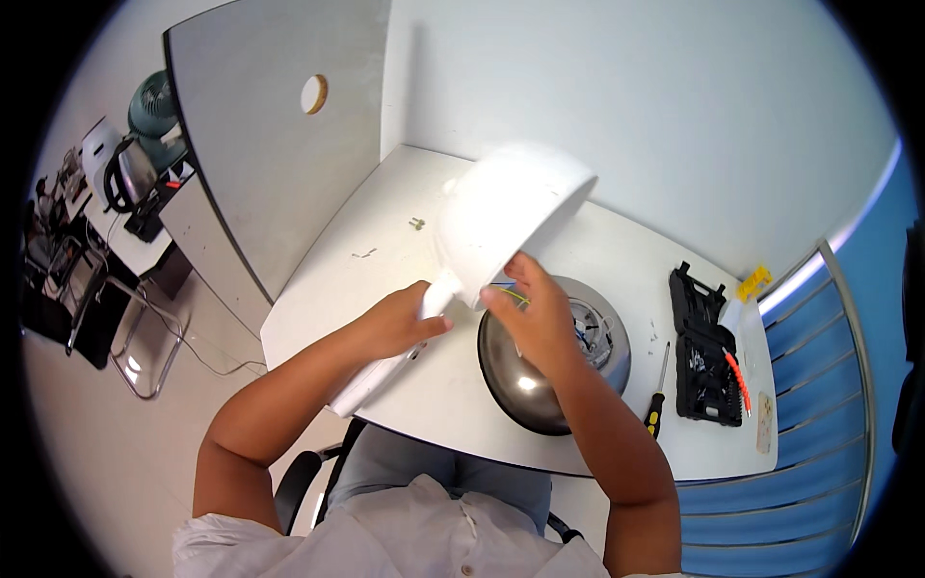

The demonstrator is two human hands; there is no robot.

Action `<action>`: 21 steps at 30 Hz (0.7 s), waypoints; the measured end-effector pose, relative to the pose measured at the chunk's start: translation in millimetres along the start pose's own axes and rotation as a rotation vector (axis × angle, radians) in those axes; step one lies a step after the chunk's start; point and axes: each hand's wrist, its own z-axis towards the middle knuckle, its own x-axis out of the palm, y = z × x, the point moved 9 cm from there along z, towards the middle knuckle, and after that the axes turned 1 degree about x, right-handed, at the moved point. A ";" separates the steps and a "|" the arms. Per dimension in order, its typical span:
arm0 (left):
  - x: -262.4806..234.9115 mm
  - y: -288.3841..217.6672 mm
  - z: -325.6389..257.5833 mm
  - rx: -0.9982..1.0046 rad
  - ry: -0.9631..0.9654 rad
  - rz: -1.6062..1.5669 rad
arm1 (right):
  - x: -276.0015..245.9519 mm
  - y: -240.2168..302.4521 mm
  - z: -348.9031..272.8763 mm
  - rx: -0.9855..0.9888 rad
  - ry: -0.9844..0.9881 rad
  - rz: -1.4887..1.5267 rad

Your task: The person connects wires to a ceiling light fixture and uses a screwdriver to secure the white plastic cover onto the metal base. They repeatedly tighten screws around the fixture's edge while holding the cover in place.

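Over the middle of the table I hold a white bowl-shaped shell [506,207] with a long straight handle [371,383], tilted so its opening faces right and down. My left hand [397,323] is wrapped round the handle near where it joins the shell. With bent fingers, my right hand [538,318] grips the shell's lower rim. Just below and to the right lies an upturned metal pot [525,385], its underside showing several loose wires [593,332]. A yellow-green wire [515,294] shows near my right fingers. Part of the pot is hidden by my right hand and forearm.
A screwdriver [659,400] and an open black tool case [708,380] lie at the right, with an orange flexible shaft [737,380] beside. Small screws [364,253] and green bits [416,223] rest at the left. A grey partition [279,144] borders the table.
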 end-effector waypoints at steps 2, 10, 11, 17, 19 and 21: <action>-0.4 -2.7 3.1 0.016 -0.014 0.047 | 9.0 0.8 15.6 0.120 0.061 0.034; 1.7 -4.7 10.9 0.006 0.032 0.195 | 24.9 -22.7 17.2 0.250 0.025 0.172; 2.0 -4.2 11.5 0.012 0.034 0.220 | 25.8 -24.0 15.7 0.247 0.019 0.186; 4.9 -7.0 12.4 0.015 0.041 0.222 | 22.9 -23.4 15.6 0.227 0.026 0.123; 5.3 -5.2 15.8 0.026 0.026 0.239 | 23.4 -26.4 14.5 0.240 0.023 0.157; 5.2 -3.8 17.6 0.034 0.015 0.212 | 25.7 -30.3 12.9 0.249 0.016 0.197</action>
